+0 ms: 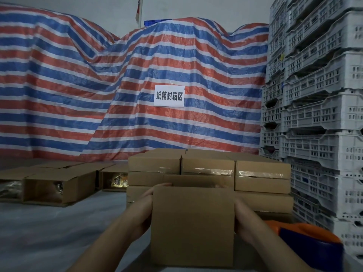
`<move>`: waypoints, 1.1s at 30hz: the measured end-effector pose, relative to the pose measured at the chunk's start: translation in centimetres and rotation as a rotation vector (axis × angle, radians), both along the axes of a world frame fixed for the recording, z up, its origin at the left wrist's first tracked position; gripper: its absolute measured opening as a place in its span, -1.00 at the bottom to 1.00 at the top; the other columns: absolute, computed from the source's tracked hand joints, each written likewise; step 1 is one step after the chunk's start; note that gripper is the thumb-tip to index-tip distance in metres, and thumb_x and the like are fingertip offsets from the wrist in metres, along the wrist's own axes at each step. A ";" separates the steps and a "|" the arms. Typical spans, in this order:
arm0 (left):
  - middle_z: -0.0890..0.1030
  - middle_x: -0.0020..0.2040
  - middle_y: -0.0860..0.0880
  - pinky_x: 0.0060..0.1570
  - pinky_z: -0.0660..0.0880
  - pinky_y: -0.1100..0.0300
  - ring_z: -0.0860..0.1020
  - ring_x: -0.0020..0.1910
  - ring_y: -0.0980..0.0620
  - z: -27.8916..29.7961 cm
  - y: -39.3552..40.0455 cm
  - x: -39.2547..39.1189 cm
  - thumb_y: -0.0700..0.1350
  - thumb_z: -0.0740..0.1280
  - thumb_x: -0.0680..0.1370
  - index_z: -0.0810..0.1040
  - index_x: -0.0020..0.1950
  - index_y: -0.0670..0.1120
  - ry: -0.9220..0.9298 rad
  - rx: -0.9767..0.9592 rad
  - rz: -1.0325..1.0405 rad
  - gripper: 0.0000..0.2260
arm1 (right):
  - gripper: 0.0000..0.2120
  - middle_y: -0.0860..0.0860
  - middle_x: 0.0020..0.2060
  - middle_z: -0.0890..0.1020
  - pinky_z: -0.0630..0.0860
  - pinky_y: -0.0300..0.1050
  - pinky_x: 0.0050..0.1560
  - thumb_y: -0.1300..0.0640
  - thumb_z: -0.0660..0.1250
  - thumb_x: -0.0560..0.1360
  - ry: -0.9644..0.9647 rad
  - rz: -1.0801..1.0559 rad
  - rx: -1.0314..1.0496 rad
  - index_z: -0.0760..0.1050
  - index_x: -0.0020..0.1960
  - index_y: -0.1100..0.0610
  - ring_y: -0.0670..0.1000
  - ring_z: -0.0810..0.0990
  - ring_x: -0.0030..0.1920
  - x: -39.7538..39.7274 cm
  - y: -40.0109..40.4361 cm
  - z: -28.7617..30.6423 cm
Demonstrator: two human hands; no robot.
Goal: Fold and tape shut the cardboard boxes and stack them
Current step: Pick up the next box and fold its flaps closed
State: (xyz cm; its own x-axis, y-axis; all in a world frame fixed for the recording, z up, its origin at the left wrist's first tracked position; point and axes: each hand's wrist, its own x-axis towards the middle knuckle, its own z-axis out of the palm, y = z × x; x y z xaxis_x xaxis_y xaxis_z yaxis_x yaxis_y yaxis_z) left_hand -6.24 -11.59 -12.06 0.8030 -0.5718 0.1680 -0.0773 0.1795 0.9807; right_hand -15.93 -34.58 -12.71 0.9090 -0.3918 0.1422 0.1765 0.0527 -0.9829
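Gripping the box (192, 222) between both hands' fingers (157, 188), keep it level, lowering squarely onto the stack (208, 165) beyond.

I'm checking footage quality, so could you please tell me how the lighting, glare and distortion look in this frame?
Head view: dim, flat light with a bluish cast; glare strips on the tape of the stacked boxes; wide-angle bending tilts the crates at the right edge; the held box and both hands, left and right, look soft.
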 end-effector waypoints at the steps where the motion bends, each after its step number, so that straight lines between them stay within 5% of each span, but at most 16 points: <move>1: 0.71 -0.07 -0.14 -0.23 0.58 0.10 0.70 -0.13 -0.09 0.0 -0.1 0.0 -0.11 0.28 0.59 0.56 0.20 0.11 0.003 -0.001 0.003 -0.78 | -0.66 0.12 -0.15 0.74 0.53 -0.05 -0.15 -0.07 0.36 0.45 0.015 -0.020 -0.035 0.58 0.15 0.08 0.10 0.70 -0.15 0.1 0.2 0.0; 5: 0.70 -0.10 -0.17 -0.24 0.56 0.09 0.68 -0.18 -0.10 -0.1 -0.4 0.2 -0.14 0.29 0.61 0.59 0.21 -0.01 0.012 0.004 0.021 -0.80 | -0.81 0.09 -0.34 0.69 0.54 -0.08 -0.24 0.09 0.28 0.59 0.099 -0.010 0.014 0.60 -0.02 0.18 0.05 0.68 -0.36 -0.2 0.3 0.5; 9: 0.69 -0.19 -0.13 -0.18 0.52 0.09 0.65 -0.22 -0.07 -0.2 -0.5 -0.5 -0.07 0.25 0.61 0.59 0.15 -0.15 -0.030 0.051 0.039 -0.78 | -0.82 0.08 -0.35 0.67 0.55 -0.09 -0.24 0.09 0.28 0.59 0.110 -0.003 -0.002 0.60 -0.05 0.18 0.05 0.66 -0.37 -0.4 0.3 0.5; 13: 0.68 0.05 -0.21 0.15 0.47 -0.03 0.64 0.07 -0.17 0.1 0.5 -0.3 0.32 -0.05 0.58 0.62 0.18 -0.15 -0.037 0.027 -0.066 -0.32 | -0.79 0.10 -0.32 0.69 0.54 -0.03 -0.17 0.08 0.26 0.62 0.085 -0.042 0.034 0.58 0.05 0.20 0.09 0.67 -0.31 -0.2 0.4 0.1; 15: 0.65 0.17 -0.18 0.28 0.41 -0.07 0.60 0.20 -0.15 0.3 1.1 0.0 0.39 -0.11 0.51 0.58 0.27 -0.10 -0.072 0.026 -0.175 -0.25 | -0.79 0.11 -0.31 0.70 0.52 -0.03 -0.18 0.08 0.26 0.61 0.079 -0.037 0.033 0.57 0.09 0.20 0.08 0.68 -0.30 -0.2 0.4 0.0; 21: 0.70 0.05 -0.06 0.14 0.51 0.03 0.65 0.07 -0.07 -0.1 0.3 0.0 0.22 0.35 0.41 0.59 0.16 0.01 -0.078 0.063 0.036 -0.58 | -0.77 0.13 -0.18 0.74 0.55 0.00 -0.08 0.02 0.28 0.61 0.048 -0.058 0.027 0.60 0.12 0.13 0.13 0.71 -0.15 0.1 0.3 -0.1; 26: 0.72 -0.06 -0.06 -0.02 0.54 0.04 0.65 0.00 -0.12 -0.7 -0.5 -0.5 -0.02 0.30 0.59 0.68 0.07 0.04 -0.023 0.010 0.127 -0.83 | -0.76 0.17 -0.11 0.74 0.57 0.05 -0.03 -0.01 0.30 0.59 0.004 -0.089 0.098 0.55 0.22 0.02 0.18 0.71 -0.07 0.3 0.3 -0.9; 30: 0.68 0.03 -0.13 -0.05 0.54 0.04 0.62 0.02 -0.16 -0.5 -0.6 -0.6 -0.09 0.25 0.62 0.65 0.09 -0.03 0.003 0.037 0.146 -0.81 | -0.51 0.23 0.01 0.72 0.54 0.13 0.07 -0.27 0.33 0.47 0.023 -0.015 0.230 0.62 0.17 0.09 0.22 0.73 -0.01 -0.2 -0.2 -1.2; 33: 0.63 0.09 -0.18 -0.10 0.52 0.05 0.60 -0.01 -0.15 -0.3 -0.6 -0.6 -0.13 0.27 0.61 0.61 0.11 -0.04 0.002 0.039 0.138 -0.85 | -0.25 0.23 0.06 0.68 0.52 0.09 -0.02 -0.15 0.51 0.23 0.020 0.043 0.180 0.50 0.36 0.11 0.27 0.69 0.03 -0.5 -0.3 -1.0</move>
